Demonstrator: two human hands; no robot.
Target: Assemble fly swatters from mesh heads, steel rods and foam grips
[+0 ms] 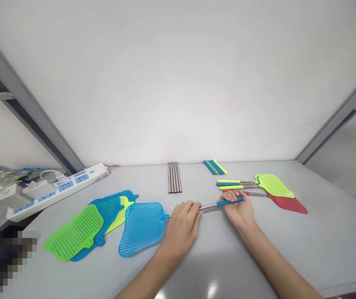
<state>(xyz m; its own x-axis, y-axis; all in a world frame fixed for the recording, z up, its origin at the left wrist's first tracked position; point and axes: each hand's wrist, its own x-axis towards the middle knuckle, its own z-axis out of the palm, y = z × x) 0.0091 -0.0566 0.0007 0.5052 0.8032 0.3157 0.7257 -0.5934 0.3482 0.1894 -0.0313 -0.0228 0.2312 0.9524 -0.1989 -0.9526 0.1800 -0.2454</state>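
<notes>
Both my hands are on one fly swatter with a blue mesh head (143,227), a metal rod and a blue grip. My left hand (184,222) is wrapped round the rod near the head, hiding part of it. Around the blue grip (224,203), at the other end, close the fingers of my right hand (238,209). Just beyond the right hand lie several whole fly swatters with yellow-green heads (276,185) and a red head (290,203). Left of the held head, loose swatter heads overlap: green (76,232), blue (115,203) and yellow (118,218).
Several metal rods (174,177) lie side by side towards the back of the grey table (330,245). Right of them is a row of coloured grips (215,167). A white power strip (68,187) with plugs runs along the left, and a white wall (178,83) stands behind.
</notes>
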